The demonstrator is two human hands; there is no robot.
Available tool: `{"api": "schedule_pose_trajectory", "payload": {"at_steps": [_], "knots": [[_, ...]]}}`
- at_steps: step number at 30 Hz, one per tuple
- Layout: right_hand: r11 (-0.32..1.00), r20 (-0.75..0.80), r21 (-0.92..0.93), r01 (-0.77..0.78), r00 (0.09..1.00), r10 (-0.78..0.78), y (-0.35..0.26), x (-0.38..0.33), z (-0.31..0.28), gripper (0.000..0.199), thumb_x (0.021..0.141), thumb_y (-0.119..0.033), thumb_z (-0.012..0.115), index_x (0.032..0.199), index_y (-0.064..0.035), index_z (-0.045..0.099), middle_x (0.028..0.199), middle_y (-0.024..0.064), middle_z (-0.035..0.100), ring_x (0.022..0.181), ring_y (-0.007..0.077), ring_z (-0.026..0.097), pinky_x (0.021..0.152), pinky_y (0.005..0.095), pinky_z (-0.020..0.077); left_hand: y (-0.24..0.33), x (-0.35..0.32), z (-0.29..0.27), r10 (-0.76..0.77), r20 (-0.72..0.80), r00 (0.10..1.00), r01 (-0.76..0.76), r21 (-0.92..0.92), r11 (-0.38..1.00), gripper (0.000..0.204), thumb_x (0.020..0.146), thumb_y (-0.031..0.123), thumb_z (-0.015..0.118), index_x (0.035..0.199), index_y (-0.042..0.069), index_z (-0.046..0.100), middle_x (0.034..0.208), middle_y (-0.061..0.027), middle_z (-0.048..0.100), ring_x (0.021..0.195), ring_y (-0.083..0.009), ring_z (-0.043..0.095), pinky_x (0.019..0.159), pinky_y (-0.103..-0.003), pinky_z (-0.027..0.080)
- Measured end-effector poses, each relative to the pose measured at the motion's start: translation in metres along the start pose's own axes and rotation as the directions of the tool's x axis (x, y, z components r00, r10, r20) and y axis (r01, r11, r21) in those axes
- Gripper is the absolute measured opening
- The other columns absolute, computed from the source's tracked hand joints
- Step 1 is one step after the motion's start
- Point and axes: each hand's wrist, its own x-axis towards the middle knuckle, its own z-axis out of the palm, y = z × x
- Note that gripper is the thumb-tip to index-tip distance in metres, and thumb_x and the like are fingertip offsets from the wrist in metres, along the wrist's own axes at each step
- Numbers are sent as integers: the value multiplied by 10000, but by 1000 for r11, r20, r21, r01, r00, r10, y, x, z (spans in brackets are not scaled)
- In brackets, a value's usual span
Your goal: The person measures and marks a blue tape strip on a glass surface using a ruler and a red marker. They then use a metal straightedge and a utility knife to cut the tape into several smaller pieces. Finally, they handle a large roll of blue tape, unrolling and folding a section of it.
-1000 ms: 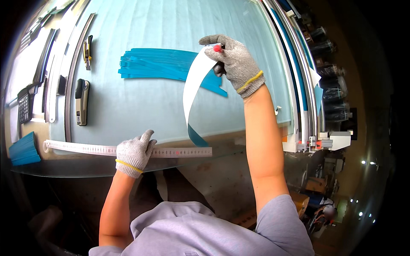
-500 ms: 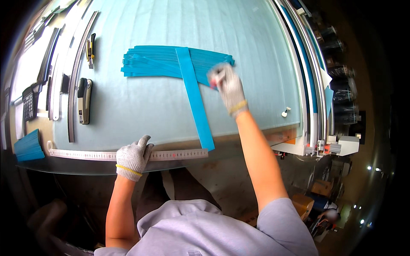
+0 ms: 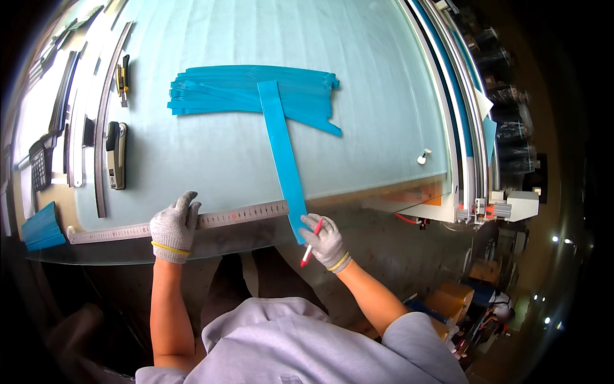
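My left hand [image 3: 174, 225], in a grey knit glove with a yellow cuff, is closed over a white ruler [image 3: 249, 212] near the table's front edge. The ruler slants up to the right, and its right end meets a long blue strip [image 3: 279, 144]. My right hand [image 3: 327, 243], gloved alike, holds a red and white pen [image 3: 311, 243]. Its fingers also touch the strip's near end, which bends slightly; whether they pinch it I cannot tell. The strip's far end lies over a pile of blue strips [image 3: 220, 89].
At left lie a stapler [image 3: 117, 155], a yellow and black utility knife [image 3: 123, 80], a long dark metal bar [image 3: 110, 128], a calculator [image 3: 39, 166] and more blue strips [image 3: 43, 227]. A small white object [image 3: 423, 156] sits at right, before a machine rail [image 3: 457, 121].
My right hand has come down from the pile to the strip's near end. That end has shifted toward me and left. The ruler's right end has swung up and left with my left hand.
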Motion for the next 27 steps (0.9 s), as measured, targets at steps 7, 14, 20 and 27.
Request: {"api": "schedule_pose_trajectory", "payload": {"at_steps": [7,14,20,27], "knots": [[447,-143,794,-411,589,796,-45,58,-40,165,962,-49,654,1109,26,655,927,97,693,735,167,710,658,288,583,11,-5,-17,-5,-87,996,-2,-83,997,221,944,187,649,1153,140,702,769,-158,670,716,-346,670,664,-439,521],[457,-165,792,-405,579,799,-60,80,-74,170,948,-16,657,1109,38,644,920,110,694,727,172,715,644,279,584,9,-15,-20,-35,-95,995,22,-135,991,210,956,124,636,1155,115,703,835,-168,698,745,-346,689,680,-412,534],[608,-278,704,-367,645,712,-64,72,-66,161,905,13,709,1064,23,683,914,85,723,776,151,710,702,265,573,5,-19,-19,-30,-90,996,17,-139,990,215,949,105,642,1156,98,700,923,-161,724,787,-340,706,709,-400,548],[954,-477,239,-178,834,276,-61,70,-59,314,749,122,760,1041,25,696,1047,184,741,943,301,737,814,336,586,5,-22,-21,-56,-69,996,46,-140,989,220,942,99,651,1155,103,703,931,-158,727,787,-339,707,711,-393,551]]}}
